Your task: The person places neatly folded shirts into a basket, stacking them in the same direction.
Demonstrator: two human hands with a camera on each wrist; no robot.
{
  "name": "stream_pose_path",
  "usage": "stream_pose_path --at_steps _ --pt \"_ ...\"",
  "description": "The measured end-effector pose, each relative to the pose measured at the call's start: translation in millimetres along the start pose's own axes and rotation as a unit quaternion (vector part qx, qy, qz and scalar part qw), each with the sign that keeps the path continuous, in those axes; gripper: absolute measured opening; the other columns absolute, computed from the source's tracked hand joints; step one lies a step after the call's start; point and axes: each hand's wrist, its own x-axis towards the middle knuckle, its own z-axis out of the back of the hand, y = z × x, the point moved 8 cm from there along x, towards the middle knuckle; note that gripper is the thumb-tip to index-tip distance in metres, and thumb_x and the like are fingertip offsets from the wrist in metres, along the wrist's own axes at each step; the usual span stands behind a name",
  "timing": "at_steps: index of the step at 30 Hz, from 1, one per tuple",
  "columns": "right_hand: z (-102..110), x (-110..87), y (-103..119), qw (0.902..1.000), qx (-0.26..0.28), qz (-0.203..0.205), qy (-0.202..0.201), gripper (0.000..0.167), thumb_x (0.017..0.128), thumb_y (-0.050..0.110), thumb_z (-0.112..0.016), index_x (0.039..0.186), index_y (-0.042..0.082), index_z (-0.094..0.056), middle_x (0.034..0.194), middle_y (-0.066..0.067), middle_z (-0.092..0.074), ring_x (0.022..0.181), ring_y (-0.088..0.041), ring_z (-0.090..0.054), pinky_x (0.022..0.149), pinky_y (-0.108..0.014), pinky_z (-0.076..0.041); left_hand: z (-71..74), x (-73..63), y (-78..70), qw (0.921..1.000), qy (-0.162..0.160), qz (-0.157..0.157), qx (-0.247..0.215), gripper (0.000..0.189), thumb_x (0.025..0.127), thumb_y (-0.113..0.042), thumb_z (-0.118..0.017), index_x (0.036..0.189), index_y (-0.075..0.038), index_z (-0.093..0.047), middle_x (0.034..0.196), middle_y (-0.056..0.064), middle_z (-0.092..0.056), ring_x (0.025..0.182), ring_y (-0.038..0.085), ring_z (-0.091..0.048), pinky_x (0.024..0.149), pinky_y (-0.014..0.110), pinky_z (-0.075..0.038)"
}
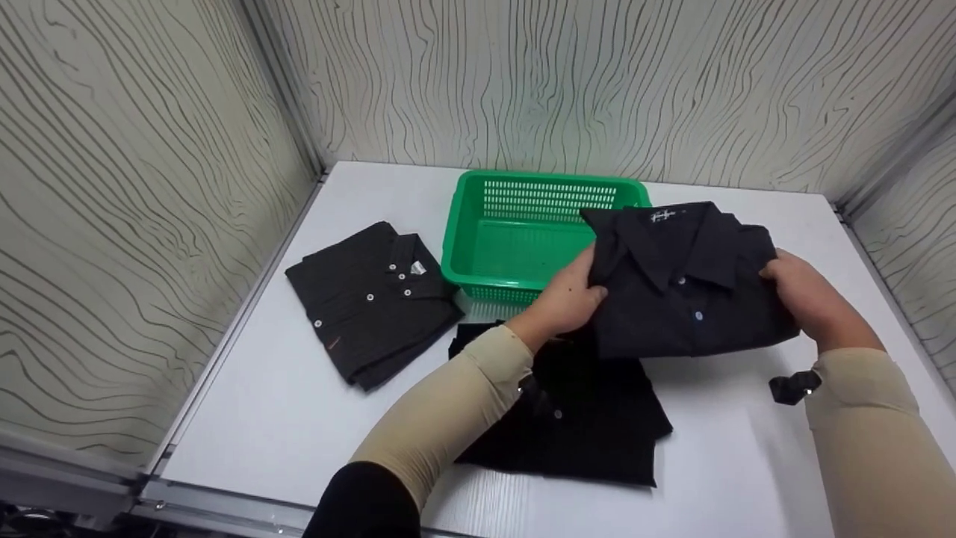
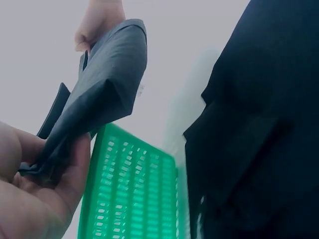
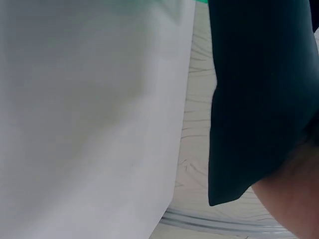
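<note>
Both hands hold a folded dark navy shirt (image 1: 657, 306) raised above the table, its collar and buttons facing up. The left hand (image 1: 565, 295) grips its left edge, thumb on top; in the left wrist view the left hand's fingers (image 2: 75, 164) curl under the fabric. At the opposite edge, the right hand (image 1: 810, 295) pinches the shirt with its thumb over the top. Behind the left part of the shirt stands a green plastic basket (image 1: 493, 284). A folded black shirt (image 1: 597, 433) lies on the table beneath the left forearm, partly hidden by it.
Left of the basket lies another folded dark shirt (image 1: 351, 299) with white buttons. Everything stands on a white table (image 1: 246, 441). Wood-grain patterned panels (image 1: 523, 90) rise at the back and both sides.
</note>
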Motion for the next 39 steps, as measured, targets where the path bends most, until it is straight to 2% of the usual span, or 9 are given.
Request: stream_pose_path --at_steps 4,9,14,18,22,30,39 --pt "-6 0.0 14 0.9997 0.000 0.024 0.002 0.056 0.102 0.021 -0.032 0.152 -0.004 -0.028 0.137 -0.025 -0.039 0.095 -0.020 -0.052 0.075 -0.028 -0.048 17.1 -0.7 3.4 0.9999 -0.009 0.009 -0.004 0.072 0.100 0.000 -0.055 0.162 -0.024 -0.026 0.159 0.003 -0.038 0.141 0.013 -0.040 0.111 0.032 -0.036" --pt "-15 1.3 34 0.9987 -0.011 0.050 0.000 0.054 0.104 0.020 -0.033 0.152 -0.005 -0.030 0.122 -0.017 -0.049 0.087 -0.014 -0.058 0.073 -0.030 -0.051 41.6 -0.5 9.7 0.9994 -0.024 0.024 0.010 0.067 0.101 -0.001 -0.054 0.160 -0.020 -0.031 0.157 0.005 -0.041 0.140 0.015 -0.041 0.111 0.033 -0.036" --pt "-28 4.8 53 0.9972 -0.037 0.064 0.006 0.055 0.107 0.023 -0.033 0.154 -0.006 -0.028 0.133 -0.025 -0.047 0.097 -0.018 -0.055 0.078 -0.028 -0.048 66.3 -1.9 17.9 0.9986 -0.034 0.036 0.019 0.064 0.102 -0.004 -0.053 0.160 -0.020 -0.031 0.158 0.004 -0.039 0.142 0.018 -0.040 0.111 0.036 -0.036" --pt "-41 8.0 63 0.9966 -0.045 0.067 0.018 0.057 0.108 0.027 -0.032 0.155 -0.006 -0.025 0.133 -0.025 -0.047 0.102 -0.024 -0.053 0.080 -0.029 -0.048 83.3 -3.7 24.5 0.9980 -0.036 0.048 0.023 0.064 0.104 -0.006 -0.052 0.161 -0.021 -0.028 0.160 0.003 -0.037 0.143 0.016 -0.038 0.112 0.036 -0.035" --pt "-49 10.0 73 0.9960 -0.047 0.074 0.018 0.055 0.109 0.028 -0.034 0.153 -0.006 -0.028 0.131 -0.024 -0.049 0.105 -0.028 -0.053 0.081 -0.030 -0.048 100.4 -3.4 29.4 0.9967 -0.049 0.056 0.032 0.062 0.104 -0.006 -0.052 0.160 -0.021 -0.031 0.158 0.002 -0.039 0.141 0.015 -0.040 0.111 0.035 -0.036" --pt "-64 20.7 93 0.9943 -0.060 0.088 0.005 0.052 0.108 0.027 -0.038 0.148 -0.006 -0.034 0.132 -0.027 -0.050 0.111 -0.036 -0.051 0.093 -0.049 -0.043 132.9 -0.4 36.0 0.9903 -0.089 0.075 0.077 0.059 0.104 -0.008 -0.053 0.159 -0.017 -0.033 0.157 0.006 -0.041 0.142 0.018 -0.039 0.113 0.037 -0.034" --pt "-81 35.2 116 0.9868 -0.125 0.103 -0.006 0.047 0.107 0.024 -0.043 0.142 -0.007 -0.042 0.126 -0.027 -0.054 0.109 -0.038 -0.053 0.095 -0.057 -0.041 158.2 1.0 49.5 0.9868 -0.091 0.077 0.110 0.057 0.105 -0.008 -0.050 0.159 -0.015 -0.032 0.158 0.006 -0.040 0.144 0.019 -0.036 0.116 0.038 -0.030"
